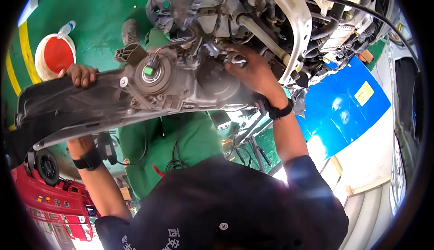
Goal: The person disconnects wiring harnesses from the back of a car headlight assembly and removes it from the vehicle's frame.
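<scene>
A large grey headlight housing [113,98] with round rear caps and a green connector spans the left and middle of the view. My left hand [80,74] grips its upper left edge, fingers curled over the black rim. My right hand [252,71] holds the housing's right end where it meets the car's front engine bay [253,10], fingers closed near a small metal bracket. Both wrists wear black bands.
Green floor with a yellow line lies beyond. A white bucket with red inside [54,56] and a plastic bottle sit at left. A red tool trolley [58,202] is lower left, a blue panel [343,101] at right, hoses and white body frame [296,21] above.
</scene>
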### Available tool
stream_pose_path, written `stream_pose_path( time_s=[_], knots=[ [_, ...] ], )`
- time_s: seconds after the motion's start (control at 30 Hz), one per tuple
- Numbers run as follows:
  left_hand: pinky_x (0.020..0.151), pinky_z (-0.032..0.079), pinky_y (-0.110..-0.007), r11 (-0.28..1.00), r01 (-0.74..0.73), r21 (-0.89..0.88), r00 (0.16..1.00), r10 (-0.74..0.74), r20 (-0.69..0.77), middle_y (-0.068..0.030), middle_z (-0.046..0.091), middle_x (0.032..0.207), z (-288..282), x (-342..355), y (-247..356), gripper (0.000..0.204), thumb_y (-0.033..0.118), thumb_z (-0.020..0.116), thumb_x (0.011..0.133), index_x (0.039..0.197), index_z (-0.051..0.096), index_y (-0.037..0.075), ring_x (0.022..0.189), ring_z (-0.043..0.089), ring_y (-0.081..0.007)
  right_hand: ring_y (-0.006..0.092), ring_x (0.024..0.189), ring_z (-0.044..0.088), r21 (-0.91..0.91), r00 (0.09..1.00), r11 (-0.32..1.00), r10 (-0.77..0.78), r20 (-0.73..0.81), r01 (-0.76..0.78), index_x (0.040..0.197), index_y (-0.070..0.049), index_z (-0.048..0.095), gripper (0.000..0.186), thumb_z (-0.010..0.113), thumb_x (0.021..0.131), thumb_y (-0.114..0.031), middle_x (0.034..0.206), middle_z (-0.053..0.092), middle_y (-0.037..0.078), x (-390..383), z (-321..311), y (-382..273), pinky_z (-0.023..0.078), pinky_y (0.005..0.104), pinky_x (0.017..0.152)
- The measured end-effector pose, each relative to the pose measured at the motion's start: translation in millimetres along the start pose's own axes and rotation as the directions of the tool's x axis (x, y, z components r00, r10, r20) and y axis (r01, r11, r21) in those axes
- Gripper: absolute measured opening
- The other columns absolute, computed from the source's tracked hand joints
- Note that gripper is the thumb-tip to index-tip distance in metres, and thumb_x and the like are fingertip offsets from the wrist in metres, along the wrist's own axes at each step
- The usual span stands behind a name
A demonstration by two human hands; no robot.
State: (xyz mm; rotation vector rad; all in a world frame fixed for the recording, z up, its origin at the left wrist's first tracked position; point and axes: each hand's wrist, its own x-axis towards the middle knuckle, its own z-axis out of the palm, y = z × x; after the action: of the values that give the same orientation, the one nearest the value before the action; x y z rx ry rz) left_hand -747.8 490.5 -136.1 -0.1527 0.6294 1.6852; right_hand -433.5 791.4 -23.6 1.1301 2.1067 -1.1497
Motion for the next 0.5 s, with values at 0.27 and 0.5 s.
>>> stream_pose_path(
  time_s=[0.27, 0.5],
  knots=[
    [0.095, 0.035, -0.033, 0.999, 0.037, 0.015, 0.999, -0.038, 0.034, -0.0014, 0.056, 0.073, -12.9, -7.7, 5.1, 0.04, 0.031, 0.032, 0.103, 0.075, 0.056, 0.013, 0.085, 0.051, -0.0175, 0.0163, 0.086, 0.067, 0.135, 0.989, 0.981, -0.144, 0.038, 0.138, 0.122, -0.003, 0.063, 0.032, 0.068, 0.092, -0.013, 0.1, 0.07, 0.009, 26.9, 22.7, 36.5, 0.053, 0.0303, 0.077],
    [0.102, 0.033, -0.034, 0.998, 0.053, 0.029, 0.997, -0.055, 0.05, -0.0009, 0.053, 0.073, -15.0, -11.8, 6.0, 0.038, 0.026, 0.031, 0.104, 0.073, 0.051, 0.015, 0.087, 0.048, -0.018, 0.0248, 0.071, 0.069, 0.307, 0.954, 0.913, 0.207, 0.215, -0.268, 0.095, 0.0, 0.07, 0.025, 0.071, 0.089, -0.024, 0.079, 0.066, 0.014, 25.4, 19.9, 40.5, 0.05, 0.0332, 0.062]
  ],
)
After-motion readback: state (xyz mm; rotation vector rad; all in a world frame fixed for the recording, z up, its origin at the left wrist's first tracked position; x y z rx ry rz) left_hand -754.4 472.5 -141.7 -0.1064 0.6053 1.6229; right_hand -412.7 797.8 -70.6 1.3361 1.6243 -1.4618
